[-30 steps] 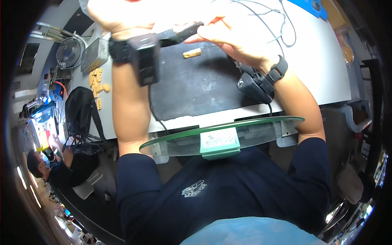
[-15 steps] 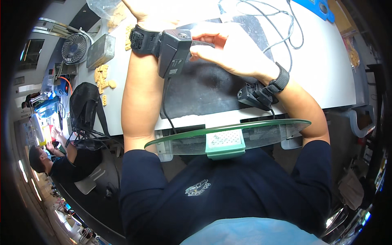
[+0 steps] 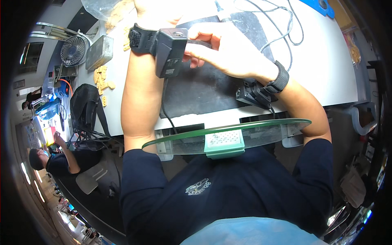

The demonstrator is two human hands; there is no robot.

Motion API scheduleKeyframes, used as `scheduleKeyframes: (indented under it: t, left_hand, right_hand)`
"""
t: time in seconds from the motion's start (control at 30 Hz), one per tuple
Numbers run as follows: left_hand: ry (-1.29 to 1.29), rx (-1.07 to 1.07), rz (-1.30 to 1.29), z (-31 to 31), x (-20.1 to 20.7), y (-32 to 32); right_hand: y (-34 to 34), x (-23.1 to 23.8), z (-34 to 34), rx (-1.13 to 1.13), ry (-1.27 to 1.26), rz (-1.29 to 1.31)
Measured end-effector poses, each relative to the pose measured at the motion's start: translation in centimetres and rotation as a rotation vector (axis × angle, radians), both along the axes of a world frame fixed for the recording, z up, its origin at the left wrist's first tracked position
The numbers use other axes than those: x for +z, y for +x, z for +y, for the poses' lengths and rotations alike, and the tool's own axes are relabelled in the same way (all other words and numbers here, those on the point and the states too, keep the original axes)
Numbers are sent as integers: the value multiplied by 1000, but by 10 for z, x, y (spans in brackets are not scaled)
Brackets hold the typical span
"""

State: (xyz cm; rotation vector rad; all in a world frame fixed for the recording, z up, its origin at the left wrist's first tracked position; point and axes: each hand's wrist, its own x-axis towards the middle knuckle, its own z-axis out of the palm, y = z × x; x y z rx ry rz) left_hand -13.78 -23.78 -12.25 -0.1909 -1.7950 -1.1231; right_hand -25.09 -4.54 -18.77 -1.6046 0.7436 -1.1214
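Observation:
My left hand (image 3: 157,11) is at the top edge, washed out by glare, so its fingers cannot be made out. A black wrist strap (image 3: 142,40) with a boxy black device (image 3: 170,53) is fastened round that wrist. My right hand (image 3: 224,49) reaches across to the device's right side, thumb and fingers closed on a thin dark strip (image 3: 200,43) there. Whether the strip is strap or cable is unclear. Another black strap (image 3: 279,79) circles my right wrist, with a small black device (image 3: 255,94) hanging below it.
A black mat (image 3: 204,90) covers part of the white table (image 3: 322,81). Grey cables (image 3: 288,30) loop at the far right. Tan pieces (image 3: 102,79), a metal box (image 3: 100,53), a fan (image 3: 73,49) and a black bag (image 3: 85,104) are leftward. A clear disc (image 3: 269,130) spans my chest.
Both hands and the left wrist device have shifted slightly left, with the right hand still at the device's side. The co-worker at the left has changed posture.

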Motion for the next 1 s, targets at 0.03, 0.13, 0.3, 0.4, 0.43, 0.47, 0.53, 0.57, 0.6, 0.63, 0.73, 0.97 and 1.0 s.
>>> scheduleKeyframes:
  t: [0.03, 0.13, 0.3, 0.4, 0.43, 0.47, 0.53, 0.57, 0.6, 0.63, 0.73, 0.97, 1.0]
  left_hand:
    - [-22, -33, 2, 85, -1, -28]
    - [-174, 127, -24, 35, 3, -8]
    - [-383, 286, -52, 25, -3, -31]
    - [-514, 393, -73, 34, -4, -32]
    - [-557, 426, -79, 33, 0, -35]
    - [-600, 458, -85, 35, -2, -33]
    - [-689, 533, -101, 39, -3, -21]
    - [-735, 576, -113, 27, -3, -19]
    - [-782, 618, -126, 21, -1, -13]
    - [-823, 650, -132, 18, -2, -11]
    - [-952, 736, -153, 49, 6, -1]
    - [-1277, 922, -202, 54, 11, 8]
    - [-1277, 909, -199, 57, 11, 8]
  right_hand:
    - [-24, -7, -2, -56, 84, -22]
    - [-9, 8, 3, -55, 71, 107]
    - [-12, -8, -4, -94, -5, 182]
    - [-9, -10, -1, -77, 53, 94]
    - [-9, -10, 0, -90, 57, 90]
    - [-10, -9, 1, -92, 58, 90]
    - [-10, 0, 4, -70, 104, 165]
    - [-8, 5, 4, -61, 102, 163]
    - [-6, 10, 4, -39, 101, 218]
    - [-6, 11, 5, -29, 105, 276]
    - [-10, 11, 7, -102, 31, 283]
    - [-5, -7, 2, -300, -262, 191]
    - [-6, -7, 2, -311, -267, 170]
